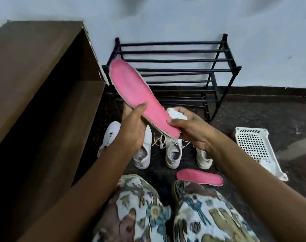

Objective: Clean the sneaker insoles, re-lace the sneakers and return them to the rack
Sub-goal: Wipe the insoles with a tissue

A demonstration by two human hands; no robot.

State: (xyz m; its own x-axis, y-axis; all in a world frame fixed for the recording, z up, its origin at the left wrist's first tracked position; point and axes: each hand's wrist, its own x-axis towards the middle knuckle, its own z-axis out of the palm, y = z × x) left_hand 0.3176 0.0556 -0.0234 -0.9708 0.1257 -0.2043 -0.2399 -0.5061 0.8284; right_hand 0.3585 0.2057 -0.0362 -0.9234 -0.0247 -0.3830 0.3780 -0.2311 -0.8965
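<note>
A pink insole is raised in front of me, its toe end pointing up and left. My left hand grips it from below near the middle. My right hand is closed around a white cloth that presses on the insole's heel end. A second pink insole lies on the dark floor by my right knee. Several white sneakers stand on the floor below my hands, with loose laces between them. The black metal shoe rack stands against the wall behind, its shelves bare.
A brown cabinet fills the left side, close to my left arm. A white perforated plastic basket lies on the floor at the right. My knees in patterned fabric occupy the bottom of the view.
</note>
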